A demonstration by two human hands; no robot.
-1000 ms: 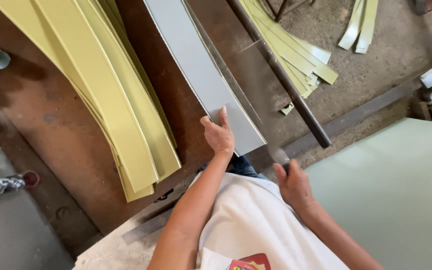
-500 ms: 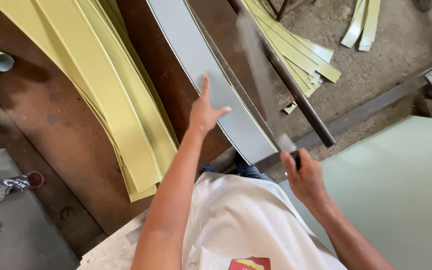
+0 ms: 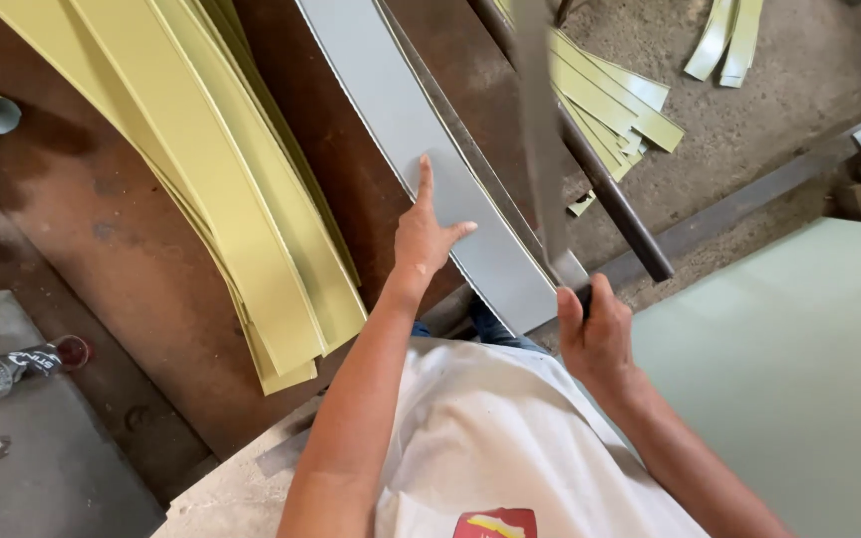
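Item: long grey sheet-metal strip [image 3: 421,149], flat along the rusty brown table [image 3: 102,249], near end at its edge. My left hand [image 3: 426,234] pressed it, fingers spread. My right hand [image 3: 595,334] gripped a raised blade handle [image 3: 540,149]. Risk, I judged: strip shifting, blade catching fingers.

Grey metal strip [image 3: 421,130] cut off by top edge, raised blade [image 3: 540,139] motion-blurred with upper end out of frame, yellow strips [image 3: 201,169] cropped at top, right hand [image 3: 595,334] palm hidden
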